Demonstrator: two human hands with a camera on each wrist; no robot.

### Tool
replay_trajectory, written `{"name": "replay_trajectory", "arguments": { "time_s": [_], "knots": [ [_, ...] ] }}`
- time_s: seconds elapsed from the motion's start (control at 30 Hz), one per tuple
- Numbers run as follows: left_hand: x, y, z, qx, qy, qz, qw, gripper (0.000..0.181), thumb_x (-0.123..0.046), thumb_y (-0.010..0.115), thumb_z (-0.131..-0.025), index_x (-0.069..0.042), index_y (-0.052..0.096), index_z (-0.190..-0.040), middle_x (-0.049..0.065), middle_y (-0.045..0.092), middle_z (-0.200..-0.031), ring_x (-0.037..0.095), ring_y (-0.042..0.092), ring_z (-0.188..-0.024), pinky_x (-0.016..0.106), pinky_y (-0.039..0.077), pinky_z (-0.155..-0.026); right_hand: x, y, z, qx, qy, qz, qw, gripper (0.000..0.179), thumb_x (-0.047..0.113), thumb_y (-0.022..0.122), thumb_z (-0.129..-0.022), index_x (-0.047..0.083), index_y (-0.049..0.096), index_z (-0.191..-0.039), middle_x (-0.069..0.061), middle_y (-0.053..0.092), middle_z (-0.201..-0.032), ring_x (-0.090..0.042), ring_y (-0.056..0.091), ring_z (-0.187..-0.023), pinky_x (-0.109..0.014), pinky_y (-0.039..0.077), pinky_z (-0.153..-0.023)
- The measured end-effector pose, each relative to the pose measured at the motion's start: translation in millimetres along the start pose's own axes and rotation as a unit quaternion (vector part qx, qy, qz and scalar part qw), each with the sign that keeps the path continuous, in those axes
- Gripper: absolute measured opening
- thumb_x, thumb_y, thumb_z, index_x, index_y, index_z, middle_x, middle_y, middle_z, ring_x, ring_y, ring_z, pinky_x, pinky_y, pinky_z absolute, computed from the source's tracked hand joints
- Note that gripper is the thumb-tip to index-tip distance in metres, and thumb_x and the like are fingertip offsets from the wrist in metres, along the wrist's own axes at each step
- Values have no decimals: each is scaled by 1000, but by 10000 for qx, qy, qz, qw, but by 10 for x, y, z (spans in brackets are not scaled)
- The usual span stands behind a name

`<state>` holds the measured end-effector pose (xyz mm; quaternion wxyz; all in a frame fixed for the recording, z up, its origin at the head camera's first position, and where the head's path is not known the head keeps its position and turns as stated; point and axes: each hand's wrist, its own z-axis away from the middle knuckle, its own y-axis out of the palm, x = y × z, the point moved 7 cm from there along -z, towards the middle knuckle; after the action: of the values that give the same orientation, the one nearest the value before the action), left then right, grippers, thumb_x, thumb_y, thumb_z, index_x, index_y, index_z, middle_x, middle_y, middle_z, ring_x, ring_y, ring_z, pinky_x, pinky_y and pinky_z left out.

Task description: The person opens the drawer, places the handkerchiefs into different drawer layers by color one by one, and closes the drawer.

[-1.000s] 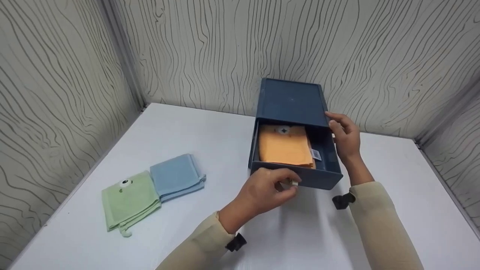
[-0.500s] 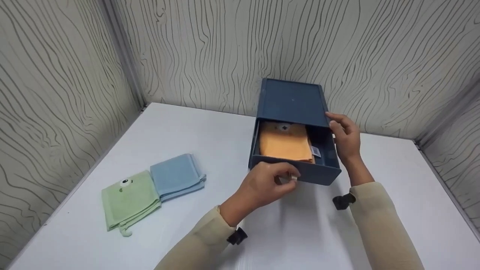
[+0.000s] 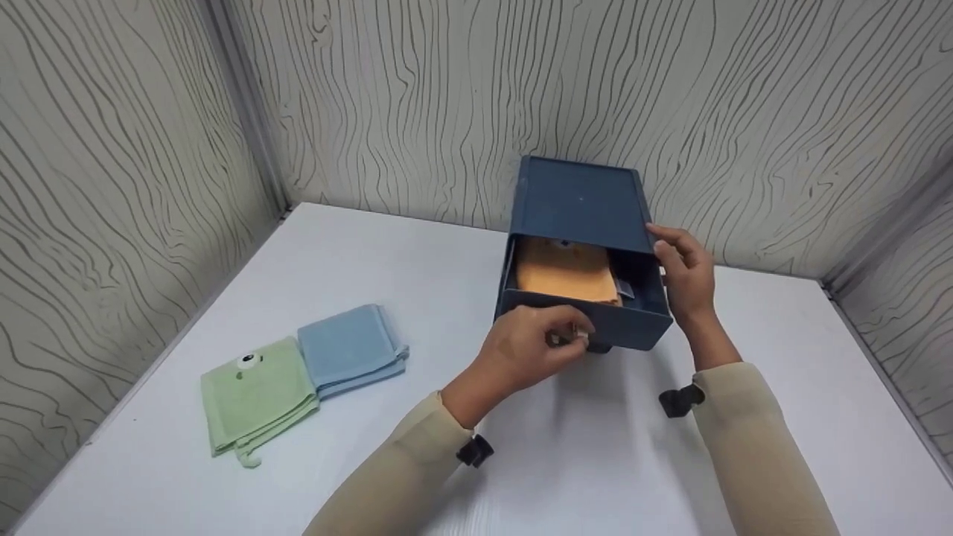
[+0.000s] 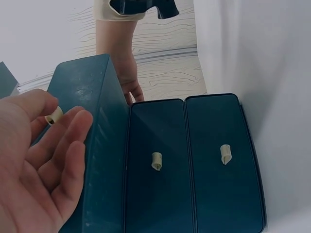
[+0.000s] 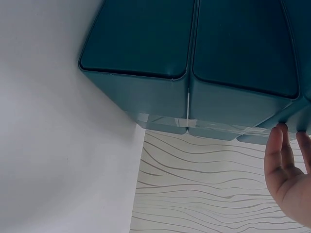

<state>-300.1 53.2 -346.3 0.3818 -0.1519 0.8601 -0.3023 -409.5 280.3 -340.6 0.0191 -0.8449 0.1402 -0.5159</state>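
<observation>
A dark blue drawer cabinet [image 3: 581, 197] stands against the back wall, its top drawer [image 3: 625, 325] pulled partly out. Inside that drawer lies a folded orange cloth [image 3: 566, 277], its far part hidden under the cabinet top. My left hand [image 3: 528, 346] pinches the small cream knob [image 4: 54, 115] on the drawer's front between thumb and finger. On the cabinet's right side, my right hand [image 3: 686, 275] rests with its fingertips against the wall near the top front edge. The right wrist view shows those fingers fairly straight.
To the left on the white table [image 3: 417, 260] lie a folded green cloth [image 3: 260, 398] with an eye design and a folded blue cloth [image 3: 348, 346]. Two closed lower drawers [image 4: 158, 194] with cream knobs sit beneath the top one. Wood-patterned panels [image 3: 417, 97] enclose the table.
The top drawer has slid further into the cabinet, with my left hand moving forward on its knob. More of the orange cloth is covered. My right hand stays in place.
</observation>
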Motion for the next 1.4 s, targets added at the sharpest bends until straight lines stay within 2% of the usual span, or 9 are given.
{"name": "replay_trajectory", "arguments": {
  "time_s": [0.17,0.43,0.77,1.03,1.4],
  "knots": [
    [74,0,-61,-24,-163,139,9998,12,-22,65,-88,-27,71,-97,-14,72,-86,-9,59,-71,9,47,-66,-10,2,-2,23,-31,34,10000,32,19,51,-96,7,65,-123,8,64,-105,-6,67,-81,-19,53,-58],
    [196,42,-155,6,-491,543,9973,14,-21,64,-88,-27,70,-99,-14,71,-87,-10,61,-75,11,49,-71,-10,-1,-1,30,-39,-228,9997,32,16,52,-96,3,64,-122,6,65,-100,-7,67,-77,-20,53,-56],
    [309,84,-267,-143,-485,543,9972,14,-22,65,-88,-26,71,-99,-15,69,-87,-7,59,-75,13,49,-72,-1,6,7,96,61,-356,9993,33,17,51,-97,2,63,-123,4,64,-103,-7,68,-79,-21,56,-60],
    [370,86,-337,-65,-606,544,9967,14,-23,64,-89,-26,71,-101,-16,67,-85,-4,57,-75,13,48,-71,-8,13,11,157,56,-329,9993,33,17,51,-97,2,62,-124,3,62,-107,-7,68,-82,-20,56,-64],
    [452,107,-452,-144,-727,430,9963,15,-24,63,-88,-28,71,-100,-16,67,-85,-6,59,-75,15,49,-72,14,19,21,181,-16,-195,9996,33,20,50,-98,5,62,-125,5,65,-92,-6,68,-78,-20,56,-63]
  ]
}}
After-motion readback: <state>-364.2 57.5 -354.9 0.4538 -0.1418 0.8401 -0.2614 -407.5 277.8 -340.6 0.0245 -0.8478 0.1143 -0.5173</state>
